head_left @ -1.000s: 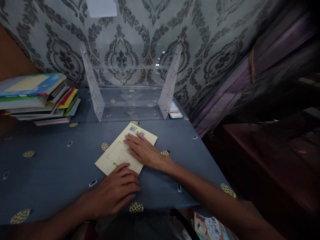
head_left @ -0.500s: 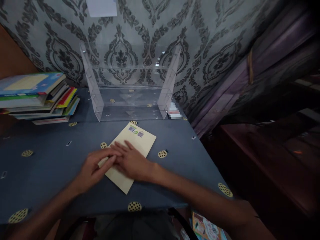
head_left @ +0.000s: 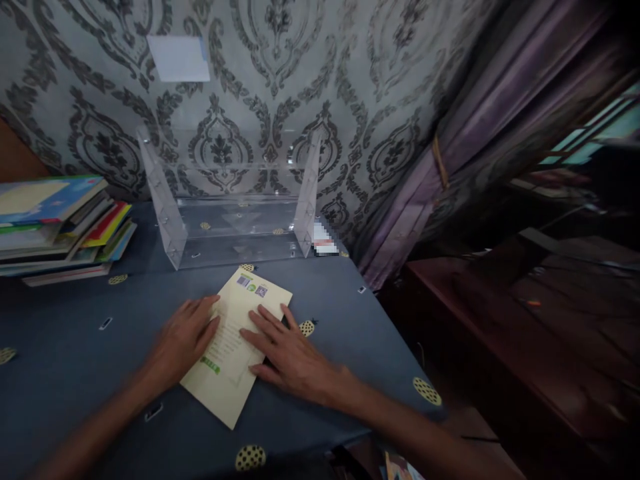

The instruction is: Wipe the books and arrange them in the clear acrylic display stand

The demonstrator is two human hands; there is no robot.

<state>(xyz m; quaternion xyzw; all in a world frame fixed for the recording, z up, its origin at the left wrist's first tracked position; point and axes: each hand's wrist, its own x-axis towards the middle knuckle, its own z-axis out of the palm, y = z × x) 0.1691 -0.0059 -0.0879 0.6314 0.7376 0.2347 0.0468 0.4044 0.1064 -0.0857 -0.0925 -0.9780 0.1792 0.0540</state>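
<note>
A pale yellow book [head_left: 231, 353] lies flat and slanted on the dark blue tablecloth, its cover showing small printed text, a green label and codes near the top edge. My left hand [head_left: 187, 333] rests along the book's left edge, fingers stretched and fingertips on the cover. On the other side, my right hand [head_left: 285, 353] lies over the right edge with its fingers spread on the cover. Neither hand grips anything. Behind the book stands a clear acrylic rack [head_left: 235, 227] with transparent shelves.
At the left is a stack of books [head_left: 60, 230]. A pixelated small item [head_left: 325, 243] sits right of the rack. Patterned wallpaper with a white sheet [head_left: 180, 59] rises behind, and a purple curtain [head_left: 400, 220] hangs at the right. Past the table edge is dark red furniture [head_left: 465, 320].
My hands were together, overlapping on the book; now they are apart at its two sides, uncovering the print. The view has shifted, so the scene sits lower and further left.
</note>
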